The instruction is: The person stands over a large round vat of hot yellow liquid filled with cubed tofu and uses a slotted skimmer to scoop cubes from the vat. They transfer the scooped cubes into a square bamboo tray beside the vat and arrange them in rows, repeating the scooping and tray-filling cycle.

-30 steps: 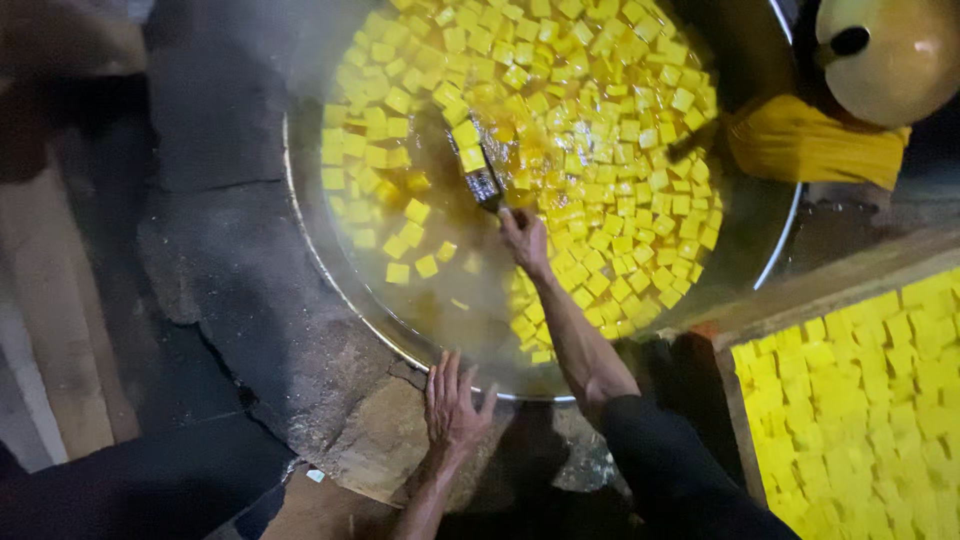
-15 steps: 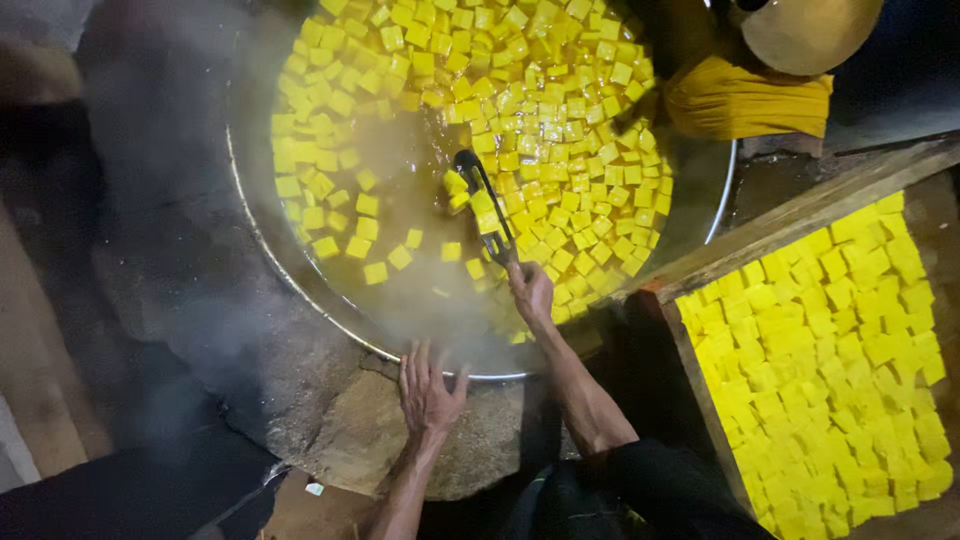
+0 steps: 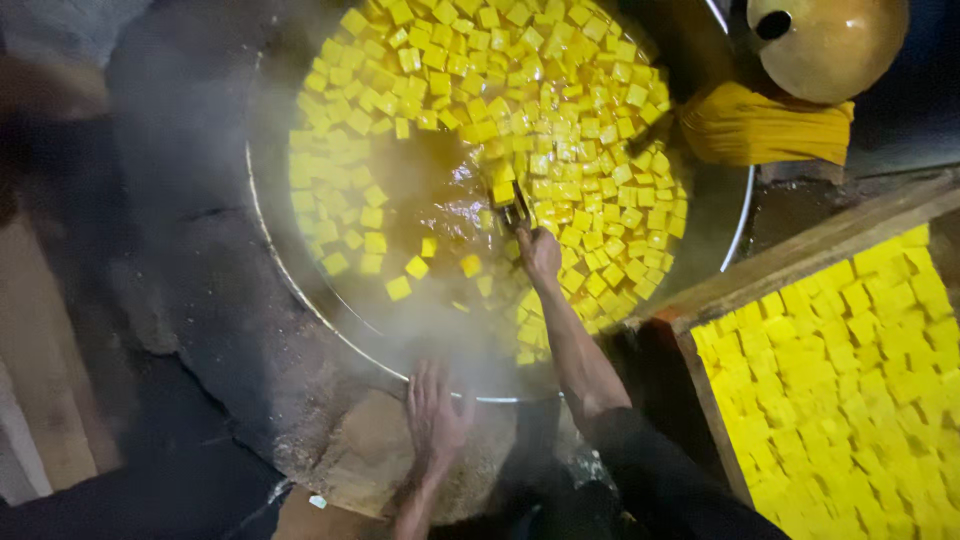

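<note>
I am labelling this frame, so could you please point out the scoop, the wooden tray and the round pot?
scoop (image 3: 514,207): head view, its dark blade.
wooden tray (image 3: 800,256): head view, its top rail.
round pot (image 3: 835,45): head view, its brown belly.

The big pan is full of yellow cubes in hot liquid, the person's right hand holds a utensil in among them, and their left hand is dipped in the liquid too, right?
Not quite. In the head view the left hand is not in the liquid: it rests flat on the stone ledge at the near rim of the pan. The right hand does hold a utensil among the yellow cubes.
</note>
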Motion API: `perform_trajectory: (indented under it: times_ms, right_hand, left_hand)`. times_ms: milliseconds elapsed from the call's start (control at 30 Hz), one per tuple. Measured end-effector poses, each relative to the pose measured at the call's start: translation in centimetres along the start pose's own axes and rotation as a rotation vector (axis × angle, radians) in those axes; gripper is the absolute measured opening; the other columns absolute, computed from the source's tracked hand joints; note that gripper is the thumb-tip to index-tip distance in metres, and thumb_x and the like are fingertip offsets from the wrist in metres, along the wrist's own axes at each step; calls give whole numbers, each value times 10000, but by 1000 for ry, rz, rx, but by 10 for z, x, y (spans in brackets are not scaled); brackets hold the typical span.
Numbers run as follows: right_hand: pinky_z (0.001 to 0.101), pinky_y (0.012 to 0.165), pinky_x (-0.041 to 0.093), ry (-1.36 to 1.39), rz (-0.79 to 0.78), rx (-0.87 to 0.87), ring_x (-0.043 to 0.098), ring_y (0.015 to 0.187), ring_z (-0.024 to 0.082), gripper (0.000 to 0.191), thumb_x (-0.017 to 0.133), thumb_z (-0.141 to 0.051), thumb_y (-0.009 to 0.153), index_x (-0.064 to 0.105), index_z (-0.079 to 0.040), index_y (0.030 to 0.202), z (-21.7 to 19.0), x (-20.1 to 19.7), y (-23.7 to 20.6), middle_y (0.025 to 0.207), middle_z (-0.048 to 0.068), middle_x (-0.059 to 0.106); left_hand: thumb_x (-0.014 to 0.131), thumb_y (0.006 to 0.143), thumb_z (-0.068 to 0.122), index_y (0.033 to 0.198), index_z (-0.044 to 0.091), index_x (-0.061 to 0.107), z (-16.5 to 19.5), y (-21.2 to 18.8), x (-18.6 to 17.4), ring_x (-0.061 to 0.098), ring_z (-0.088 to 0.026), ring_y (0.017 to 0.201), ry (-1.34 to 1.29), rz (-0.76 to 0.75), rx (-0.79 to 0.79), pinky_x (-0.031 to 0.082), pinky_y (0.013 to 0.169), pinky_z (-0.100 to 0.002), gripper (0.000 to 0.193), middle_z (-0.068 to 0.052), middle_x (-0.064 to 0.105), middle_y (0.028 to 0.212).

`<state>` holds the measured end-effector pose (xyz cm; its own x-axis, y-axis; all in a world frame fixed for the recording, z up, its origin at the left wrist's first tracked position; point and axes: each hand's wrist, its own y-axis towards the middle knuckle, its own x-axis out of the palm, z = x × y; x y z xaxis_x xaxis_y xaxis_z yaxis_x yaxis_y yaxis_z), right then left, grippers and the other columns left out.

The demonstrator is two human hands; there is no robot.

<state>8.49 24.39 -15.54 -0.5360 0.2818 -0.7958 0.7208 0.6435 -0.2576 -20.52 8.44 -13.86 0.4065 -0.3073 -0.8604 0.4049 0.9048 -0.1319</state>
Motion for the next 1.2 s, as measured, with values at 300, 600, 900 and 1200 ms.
perform_trajectory:
  times_ms: [300, 600, 900, 1200]
  right_hand:
    - [443, 708, 541, 196, -63, -13, 722, 749, 355, 434, 723, -443, 905, 730, -14, 963, -1, 23, 21, 801, 201, 739]
    - [397, 676, 552, 482, -46, -142, 720, 737, 261, 413, 715, -392, 933, 739, 16, 990, -37, 50, 47, 824, 157, 758]
    - [287, 532, 525, 944, -129, -89, 664, 580, 125, 355, 711, -317, 939, 715, 24, 1037, -36, -50, -37, 739, 67, 722]
    - [266, 549, 524, 903, 164, -266, 645, 610, 91, 318, 718, -329, 965, 730, -13, 1000, 92, -270, -105, 740, 38, 713]
  left_hand:
    - [675, 855, 426, 1217, 122, 684, -7, -2, 8, 387, -351, 1438, -7, -10, -44, 247, 1195, -532, 473, -166, 493, 1493]
    - [670, 870, 414, 1366, -2, 569, -6, -1, 9, 411, -358, 1411, 30, -31, -74, 254, 1190, -539, 655, -190, 529, 1444]
    - [667, 870, 471, 1338, 38, 608, 4, -2, -1, 473, -382, 1353, 97, 123, 21, 296, 1165, -542, 640, -220, 576, 1384]
    - [758, 849, 428, 1089, 81, 702, 24, -35, -15, 596, -390, 1174, 296, 226, 167, 464, 1050, -519, 425, -158, 660, 1189]
